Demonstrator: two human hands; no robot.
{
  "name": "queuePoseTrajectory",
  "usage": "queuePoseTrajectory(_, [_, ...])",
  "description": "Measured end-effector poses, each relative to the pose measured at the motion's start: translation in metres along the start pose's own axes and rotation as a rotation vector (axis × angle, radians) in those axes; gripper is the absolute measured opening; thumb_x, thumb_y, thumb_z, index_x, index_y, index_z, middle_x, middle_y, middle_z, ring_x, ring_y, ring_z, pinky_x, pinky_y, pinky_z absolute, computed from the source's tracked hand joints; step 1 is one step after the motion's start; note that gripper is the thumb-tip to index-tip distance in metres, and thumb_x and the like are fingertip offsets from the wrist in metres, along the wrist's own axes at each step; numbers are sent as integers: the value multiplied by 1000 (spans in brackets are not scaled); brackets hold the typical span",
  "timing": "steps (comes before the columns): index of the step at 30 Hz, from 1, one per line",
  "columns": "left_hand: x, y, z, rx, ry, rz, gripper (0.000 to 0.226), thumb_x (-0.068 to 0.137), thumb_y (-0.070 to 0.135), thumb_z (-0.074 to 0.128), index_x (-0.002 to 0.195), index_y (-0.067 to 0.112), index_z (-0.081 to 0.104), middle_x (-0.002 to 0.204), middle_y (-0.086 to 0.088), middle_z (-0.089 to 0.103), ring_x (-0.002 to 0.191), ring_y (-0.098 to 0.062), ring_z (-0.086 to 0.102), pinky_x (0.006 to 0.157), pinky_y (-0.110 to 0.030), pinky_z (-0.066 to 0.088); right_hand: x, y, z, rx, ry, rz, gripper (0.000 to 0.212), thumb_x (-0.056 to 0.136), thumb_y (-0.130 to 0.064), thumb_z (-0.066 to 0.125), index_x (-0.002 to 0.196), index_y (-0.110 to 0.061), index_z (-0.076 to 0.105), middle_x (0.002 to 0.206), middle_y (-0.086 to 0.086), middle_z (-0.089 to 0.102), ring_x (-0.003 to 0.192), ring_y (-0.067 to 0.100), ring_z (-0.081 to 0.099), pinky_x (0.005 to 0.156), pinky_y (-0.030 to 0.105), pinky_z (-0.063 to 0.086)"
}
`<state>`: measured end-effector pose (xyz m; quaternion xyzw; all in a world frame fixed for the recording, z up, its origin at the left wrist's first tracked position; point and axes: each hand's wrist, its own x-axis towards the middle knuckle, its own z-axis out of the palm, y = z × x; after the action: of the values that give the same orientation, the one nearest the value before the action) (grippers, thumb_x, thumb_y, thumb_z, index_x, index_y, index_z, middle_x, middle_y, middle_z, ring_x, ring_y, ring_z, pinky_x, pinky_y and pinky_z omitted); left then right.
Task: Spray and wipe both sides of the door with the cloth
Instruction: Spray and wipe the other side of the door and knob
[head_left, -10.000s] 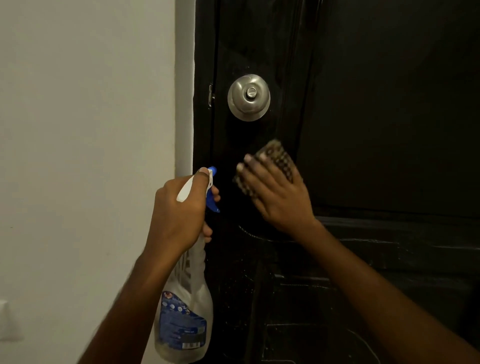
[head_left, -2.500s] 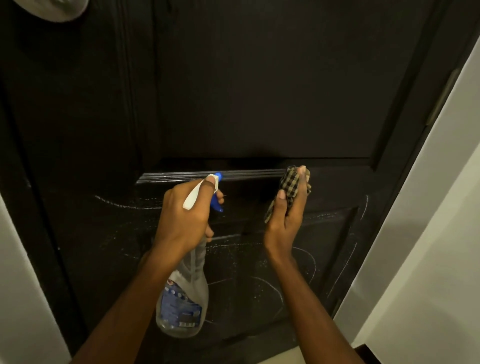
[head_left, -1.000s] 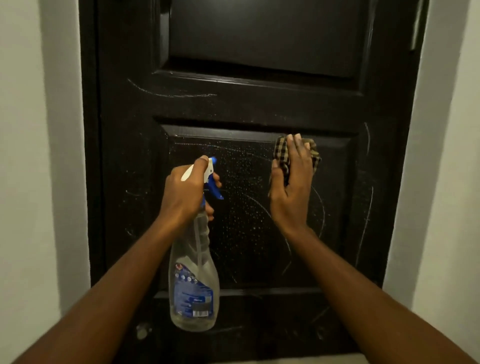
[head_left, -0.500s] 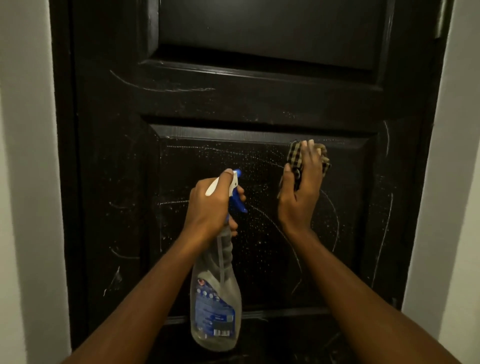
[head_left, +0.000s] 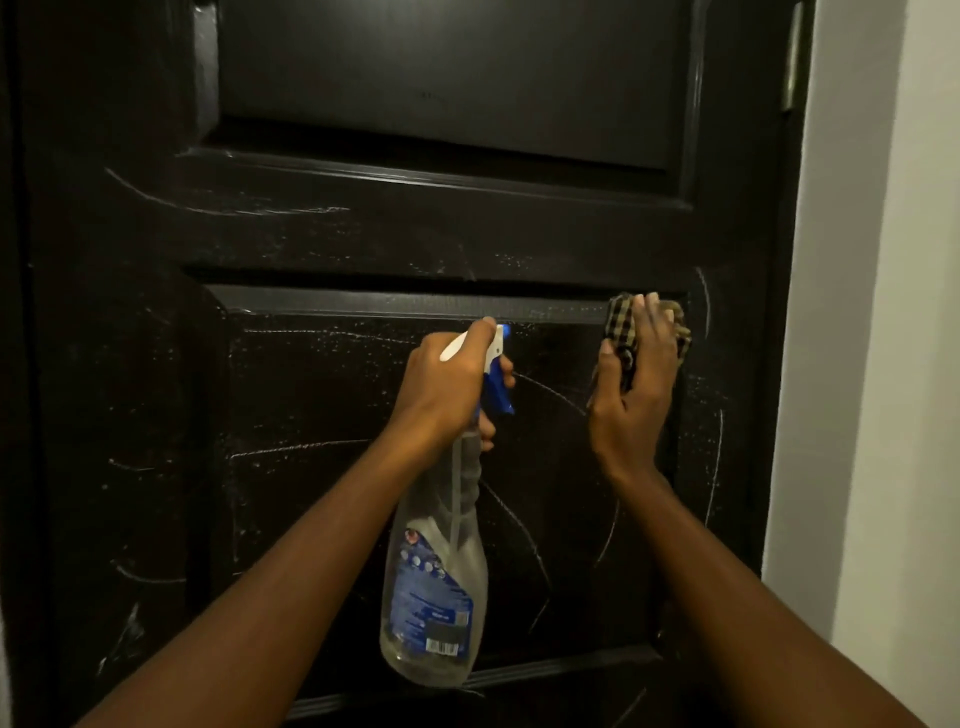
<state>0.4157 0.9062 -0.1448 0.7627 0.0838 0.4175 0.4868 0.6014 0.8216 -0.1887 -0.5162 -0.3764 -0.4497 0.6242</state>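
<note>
1. One door (head_left: 363, 234), dark and nearly black, fills most of the view. I count two sunken panels on it: an upper panel (head_left: 441, 78) and a lower panel (head_left: 322, 493).
2. Two hands are up, and both are busy.
3. The left hand (head_left: 441, 395) grips one spray bottle (head_left: 434, 587) at the neck, with fingers wrapped round the blue trigger and the nozzle aimed at the door. The bottle is clear with a blue label and hangs below the hand, in front of the lower panel.
4. The right hand (head_left: 631, 395) holds one checked cloth (head_left: 621, 325), bunched up, with the thumb on its left side and the fingers over it. It's pressed on the lower panel's top right corner.
5. Whitish streaks (head_left: 291, 447) and droplets cover the door's lower half, way too many to count.
6. One pale wall (head_left: 883, 312) stands right of the door, and there's one metal hinge (head_left: 790, 57) near the top of the door's right edge.
</note>
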Motion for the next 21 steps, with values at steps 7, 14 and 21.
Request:
queuePoseTrajectory(7, [49, 24, 61, -65, -124, -42, 56, 101, 53, 37, 97, 7, 70, 92, -10, 74, 55, -21, 61, 49, -30, 52, 45, 37, -30, -35, 51, -14, 55, 101, -35, 43, 153, -24, 30, 162, 5, 34, 152, 19, 24, 125, 46, 23])
queuePoseTrajectory(14, [82, 35, 97, -61, -126, -35, 58, 100, 52, 38, 97, 3, 68, 82, -9, 69, 51, -20, 60, 47, -30, 52, 68, 78, -57, -63, 107, -9, 55, 102, -37, 42, 154, -25, 30, 161, -2, 33, 153, 14, 23, 125, 49, 21])
queuePoseTrajectory(21, [75, 17, 68, -3, 21, -41, 55, 101, 50, 39, 97, 4, 68, 87, -12, 71, 47, -17, 58, 43, -26, 51, 99, 75, -29, -21, 87, -9, 56, 101, -36, 43, 155, -22, 30, 162, 4, 34, 153, 16, 22, 126, 48, 20])
